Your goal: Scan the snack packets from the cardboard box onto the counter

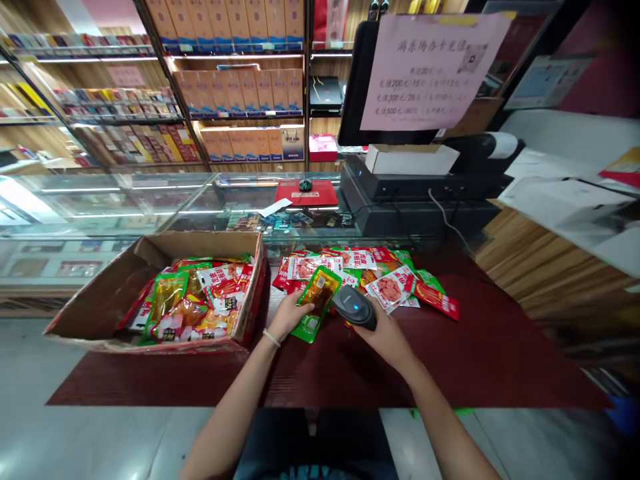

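My left hand [287,315] grips a green snack packet [317,301] with a yellow-brown window, held above the dark red counter [450,360]. My right hand [385,333] is wrapped round a black barcode scanner [354,307] with a blue light, its head right beside the packet. Behind both hands lies a pile of red, white and green snack packets [380,273]. To the left stands an open cardboard box [110,293] holding several more packets [195,300].
A cash register with a monitor [395,193] and a pink paper notice [430,67] stands behind the pile. A glass display case [150,200] carries a red pad with a mouse [306,187]. Shelves of boxed goods [235,87] fill the back wall. A wooden counter [550,267] lies to the right.
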Tool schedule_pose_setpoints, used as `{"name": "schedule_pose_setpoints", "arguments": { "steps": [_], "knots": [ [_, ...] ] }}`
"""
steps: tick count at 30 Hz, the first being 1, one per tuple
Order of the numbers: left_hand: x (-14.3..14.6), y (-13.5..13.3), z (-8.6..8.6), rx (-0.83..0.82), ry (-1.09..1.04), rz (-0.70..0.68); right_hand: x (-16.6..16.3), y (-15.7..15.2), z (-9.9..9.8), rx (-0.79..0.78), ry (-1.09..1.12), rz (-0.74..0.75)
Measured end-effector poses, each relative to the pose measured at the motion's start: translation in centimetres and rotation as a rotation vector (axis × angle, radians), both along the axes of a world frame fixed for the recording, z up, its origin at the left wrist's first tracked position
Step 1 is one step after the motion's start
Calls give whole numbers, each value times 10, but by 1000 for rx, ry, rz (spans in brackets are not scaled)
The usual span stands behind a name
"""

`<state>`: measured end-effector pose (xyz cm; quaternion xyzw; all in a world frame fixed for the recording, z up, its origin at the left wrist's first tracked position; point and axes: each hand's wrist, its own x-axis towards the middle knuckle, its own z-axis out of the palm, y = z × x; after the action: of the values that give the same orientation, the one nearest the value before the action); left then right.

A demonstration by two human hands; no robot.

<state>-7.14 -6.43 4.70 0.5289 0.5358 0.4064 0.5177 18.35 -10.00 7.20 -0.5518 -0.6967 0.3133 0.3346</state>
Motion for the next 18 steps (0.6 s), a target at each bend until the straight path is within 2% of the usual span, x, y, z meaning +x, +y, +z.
{"name": "schedule_pose_setpoints", "arguments": {
  "steps": [3,6,10,15,18],
  "knots": [
    [-8,2,-4,36,110,19,0,-3,-1,-1,-37,10],
    [-10,4,-5,51,128,8,3,-5,-2,12,-45,-3],
    [1,6,11,83,49,-32,16,-6,-3,19,33,-95],
    [42,21,40,208,36,-84,59,-7,-2,73,108,-364],
    [82,34,47,382,93,-126,94,-12,3,74,159,-537]
  ]
}}
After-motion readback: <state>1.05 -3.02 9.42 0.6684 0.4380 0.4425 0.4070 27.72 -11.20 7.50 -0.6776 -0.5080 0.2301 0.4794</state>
